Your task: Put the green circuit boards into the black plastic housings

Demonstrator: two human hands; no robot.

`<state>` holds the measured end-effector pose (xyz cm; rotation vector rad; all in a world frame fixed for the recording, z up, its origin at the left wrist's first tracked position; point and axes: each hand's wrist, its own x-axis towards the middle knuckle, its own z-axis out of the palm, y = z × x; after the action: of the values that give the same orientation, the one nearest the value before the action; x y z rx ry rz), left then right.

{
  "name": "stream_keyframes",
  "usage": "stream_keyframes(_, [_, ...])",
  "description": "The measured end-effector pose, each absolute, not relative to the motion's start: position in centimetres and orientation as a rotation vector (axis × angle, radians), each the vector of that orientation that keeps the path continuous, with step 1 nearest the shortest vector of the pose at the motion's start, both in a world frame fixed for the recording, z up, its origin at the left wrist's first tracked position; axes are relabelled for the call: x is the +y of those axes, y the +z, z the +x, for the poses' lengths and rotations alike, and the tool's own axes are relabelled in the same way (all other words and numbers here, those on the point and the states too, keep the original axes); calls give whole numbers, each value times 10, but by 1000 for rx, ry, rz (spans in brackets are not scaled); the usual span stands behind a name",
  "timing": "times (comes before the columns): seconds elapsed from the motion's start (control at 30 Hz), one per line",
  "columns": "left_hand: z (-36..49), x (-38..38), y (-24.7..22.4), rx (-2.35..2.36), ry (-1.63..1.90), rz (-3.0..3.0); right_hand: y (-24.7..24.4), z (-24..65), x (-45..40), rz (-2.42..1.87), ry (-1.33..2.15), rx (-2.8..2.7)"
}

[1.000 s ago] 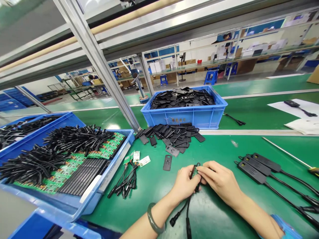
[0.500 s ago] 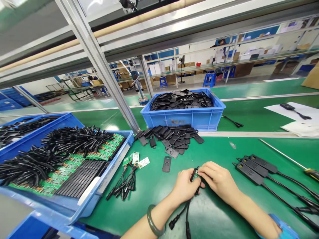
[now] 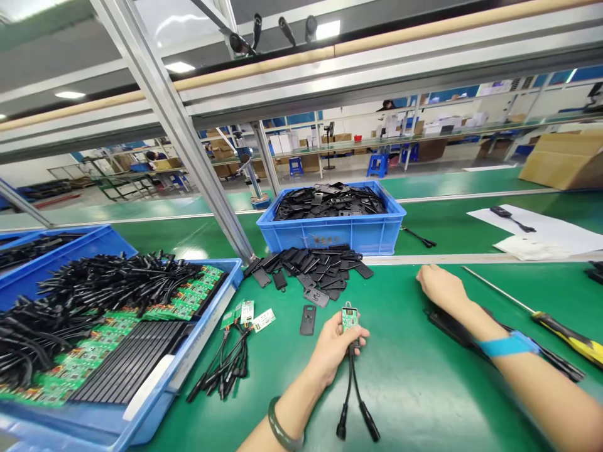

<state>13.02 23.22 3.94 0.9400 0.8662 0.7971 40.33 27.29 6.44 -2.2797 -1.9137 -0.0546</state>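
My left hand (image 3: 336, 348) is closed round a circuit board in a black case (image 3: 350, 319), held upright with its green face towards me. Two black cables with plug ends (image 3: 360, 402) hang from its lower end onto the table. My right hand (image 3: 440, 287) is away to the right, low over the table with fingers curled in; what they hold, if anything, is hidden. Under my right forearm lie finished black cases with cables (image 3: 452, 326), partly covered. A single black cover (image 3: 308, 320) lies left of the held board, below a pile of black covers (image 3: 325, 270).
Several boards with cables (image 3: 230, 358) lie left, beside a blue tray (image 3: 155, 402) full of more. A blue bin (image 3: 330, 235) of black parts stands behind the pile. A screwdriver (image 3: 556, 329) lies right, near white paper (image 3: 565, 229). A metal post (image 3: 188, 144) rises left.
My right hand has left the board and moved right, over where a small clear piece lay. My left hand keeps the board, now turned upright with its face showing. The view has shifted.
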Motion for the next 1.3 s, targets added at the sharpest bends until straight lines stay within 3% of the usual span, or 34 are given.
stream_keyframes(0.47, [124, 235, 43, 789, 762, 839, 42, 318, 344, -2026, 272, -1838])
stream_keyframes(0.77, [127, 234, 31, 710, 730, 831, 43, 342, 272, -1734, 641, -1582])
stream_keyframes(0.93, [130, 230, 32, 697, 711, 898, 46, 322, 220, -1336, 995, -1258])
stream_keyframes(1.3, [127, 228, 36, 675, 599, 1007, 51, 302, 208, -1216, 1092, -1353])
